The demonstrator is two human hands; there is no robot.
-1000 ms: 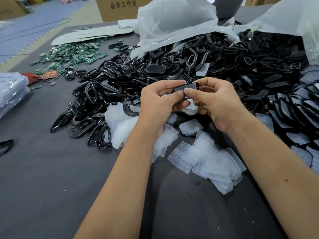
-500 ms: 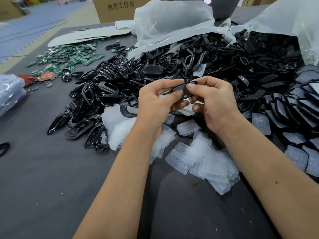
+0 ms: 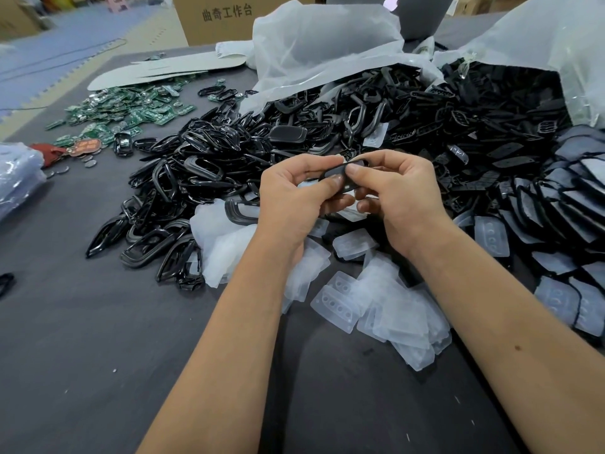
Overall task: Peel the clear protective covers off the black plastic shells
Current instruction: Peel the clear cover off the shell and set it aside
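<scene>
Two hands meet over the dark worktop [image 3: 82, 339], and both hold one small black shell [image 3: 340, 178] between them. The left hand [image 3: 291, 198] pinches the near side of the shell with its thumb on top and its fingers curled under. The right hand [image 3: 402, 194] pinches the far end with its thumb and first finger, and its other fingers curl below. A bit of clear cover [image 3: 343, 158] sticks up at the top edge of the shell (it is too small to tell how much is off). Just below the shell, near the wrists, lies a heap of clear covers [image 3: 386, 299] on the worktop. Behind the shell and to its left is a big pile of black frames [image 3: 203, 178]. To the right of the shell are more black shells [image 3: 563, 204], some with clear covers on them. Far to the left of the shell sit green circuit boards [image 3: 131, 113]. Behind the shell, big plastic bags [image 3: 320, 44] lie open.
</scene>
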